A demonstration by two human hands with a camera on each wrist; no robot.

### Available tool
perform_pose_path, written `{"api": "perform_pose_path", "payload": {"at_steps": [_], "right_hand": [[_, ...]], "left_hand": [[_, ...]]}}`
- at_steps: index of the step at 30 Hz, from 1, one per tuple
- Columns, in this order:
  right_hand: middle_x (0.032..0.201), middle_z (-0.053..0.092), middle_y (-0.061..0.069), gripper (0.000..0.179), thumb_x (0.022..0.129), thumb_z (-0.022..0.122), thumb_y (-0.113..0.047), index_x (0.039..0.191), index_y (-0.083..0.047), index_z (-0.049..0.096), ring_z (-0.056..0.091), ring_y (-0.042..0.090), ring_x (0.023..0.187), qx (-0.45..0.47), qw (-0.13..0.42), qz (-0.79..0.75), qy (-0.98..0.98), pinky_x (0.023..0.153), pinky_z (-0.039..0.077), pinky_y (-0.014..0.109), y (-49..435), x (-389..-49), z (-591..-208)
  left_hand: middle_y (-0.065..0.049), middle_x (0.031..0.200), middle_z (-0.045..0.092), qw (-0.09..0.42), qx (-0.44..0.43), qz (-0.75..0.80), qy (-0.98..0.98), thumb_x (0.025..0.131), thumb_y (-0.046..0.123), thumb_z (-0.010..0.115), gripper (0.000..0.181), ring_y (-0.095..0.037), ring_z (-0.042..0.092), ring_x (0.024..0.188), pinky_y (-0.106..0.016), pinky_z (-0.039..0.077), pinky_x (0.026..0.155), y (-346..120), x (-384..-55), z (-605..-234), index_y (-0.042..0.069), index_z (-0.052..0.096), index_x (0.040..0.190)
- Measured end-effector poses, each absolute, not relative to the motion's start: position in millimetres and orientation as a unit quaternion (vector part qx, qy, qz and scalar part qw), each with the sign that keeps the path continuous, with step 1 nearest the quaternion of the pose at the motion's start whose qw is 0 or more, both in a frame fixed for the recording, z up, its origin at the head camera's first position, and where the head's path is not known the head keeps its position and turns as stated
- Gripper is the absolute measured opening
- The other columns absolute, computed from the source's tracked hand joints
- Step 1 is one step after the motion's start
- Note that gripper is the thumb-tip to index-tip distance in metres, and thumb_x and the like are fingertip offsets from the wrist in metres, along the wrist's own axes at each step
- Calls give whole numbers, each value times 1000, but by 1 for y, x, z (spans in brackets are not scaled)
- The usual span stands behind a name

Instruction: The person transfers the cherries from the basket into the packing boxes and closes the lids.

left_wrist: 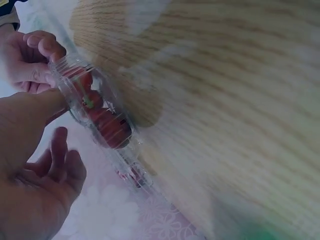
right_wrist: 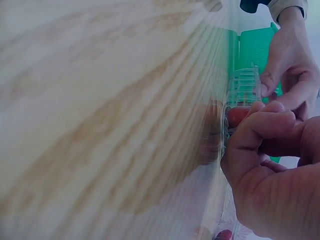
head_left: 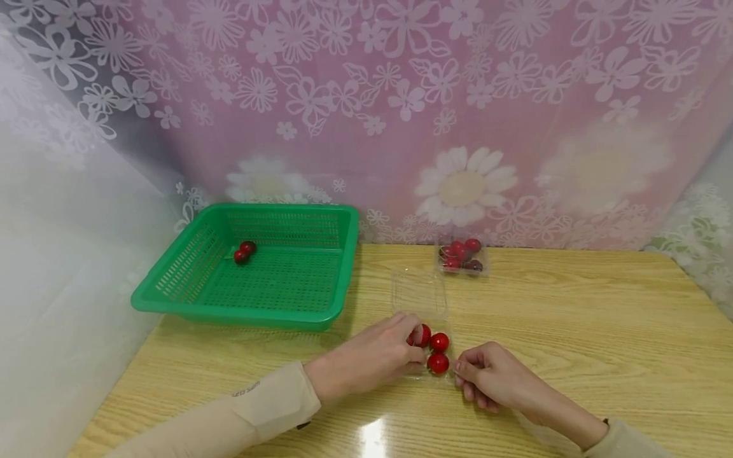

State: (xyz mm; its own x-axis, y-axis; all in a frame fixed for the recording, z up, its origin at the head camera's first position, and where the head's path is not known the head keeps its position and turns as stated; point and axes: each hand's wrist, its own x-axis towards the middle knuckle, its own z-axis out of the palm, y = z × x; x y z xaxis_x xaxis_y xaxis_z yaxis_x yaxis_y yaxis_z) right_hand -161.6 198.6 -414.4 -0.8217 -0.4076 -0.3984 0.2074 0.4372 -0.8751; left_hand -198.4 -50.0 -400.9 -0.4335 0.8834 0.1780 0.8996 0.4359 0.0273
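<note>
A clear plastic clamshell box [head_left: 419,292] lies on the table with its lid folded back. Several red cherries [head_left: 438,364] sit in its near half, also seen through the clear wall in the left wrist view as red cherries [left_wrist: 112,129]. My left hand [head_left: 378,353] reaches over the box's left side, thumb and fingers spread apart near a cherry [head_left: 424,335]. No cherry shows between them in the left wrist view. At the right edge of the box, my right hand [head_left: 498,375] pinches the rim between thumb and forefinger, the other fingers curled under.
A green plastic basket [head_left: 252,314] stands at the back left with two cherries [head_left: 244,252] inside. Against the flowered curtain [head_left: 366,127], a second clear box [head_left: 483,262] full of cherries sits at the table's [head_left: 572,318] back edge.
</note>
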Motion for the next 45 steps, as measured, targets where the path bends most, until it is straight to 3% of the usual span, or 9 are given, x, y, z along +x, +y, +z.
{"api": "perform_pose_path", "payload": {"at_steps": [6, 11, 16, 20, 28, 36, 45], "right_hand": [[65, 60, -1, 37, 109, 50, -26, 87, 0, 65, 47, 6, 50, -64, 293, -527, 795, 45, 40, 17, 199, -161, -414], [65, 60, -1, 36, 109, 50, -24, 87, 0, 65, 47, 6, 50, -65, 294, -526, 796, 45, 39, 17, 199, -161, -414], [65, 61, -1, 36, 109, 49, -24, 87, 0, 65, 47, 5, 50, -65, 293, -525, 797, 44, 38, 16, 199, -161, -415], [65, 61, -1, 36, 109, 49, -24, 87, 0, 65, 47, 5, 49, -64, 294, -523, 797, 44, 38, 16, 199, -161, -415], [65, 60, -1, 36, 109, 49, -24, 88, 0, 65, 48, 6, 50, -69, 289, -522, 800, 44, 39, 17, 199, -161, -417], [65, 60, -1, 37, 109, 49, -24, 88, 0, 65, 48, 7, 50, -77, 285, -519, 802, 44, 40, 17, 199, -162, -416], [65, 59, -1, 36, 109, 48, -23, 87, 0, 65, 47, 7, 50, -74, 283, -517, 804, 44, 39, 18, 199, -162, -417]], "left_hand": [[6, 99, 66, 35, -523, -91, -846, 96, 25, 72, 14, 1, 59, 85, -7, 47, 73, -51, -199, -401, 18, 77, 107], [9, 92, 69, 45, -527, -47, -848, 96, 22, 73, 5, 0, 63, 79, -14, 46, 68, -51, -201, -402, 22, 78, 98], [13, 87, 70, 51, -520, -26, -852, 96, 25, 72, 6, -1, 62, 80, -18, 33, 63, -51, -201, -401, 27, 78, 95], [12, 92, 72, 43, -525, -58, -848, 97, 21, 71, 8, 0, 63, 80, -15, 39, 66, -55, -204, -393, 23, 79, 98], [7, 98, 75, 65, -497, -80, -862, 97, 15, 70, 12, -6, 69, 85, -23, 54, 75, -75, -218, -348, 18, 80, 105], [5, 103, 76, 100, -462, -101, -875, 96, 15, 72, 13, -9, 70, 84, -24, 55, 72, -93, -238, -313, 19, 79, 106], [3, 102, 73, 98, -401, -132, -901, 99, 13, 67, 15, -12, 67, 86, -28, 55, 73, -112, -267, -291, 17, 79, 108]]}}
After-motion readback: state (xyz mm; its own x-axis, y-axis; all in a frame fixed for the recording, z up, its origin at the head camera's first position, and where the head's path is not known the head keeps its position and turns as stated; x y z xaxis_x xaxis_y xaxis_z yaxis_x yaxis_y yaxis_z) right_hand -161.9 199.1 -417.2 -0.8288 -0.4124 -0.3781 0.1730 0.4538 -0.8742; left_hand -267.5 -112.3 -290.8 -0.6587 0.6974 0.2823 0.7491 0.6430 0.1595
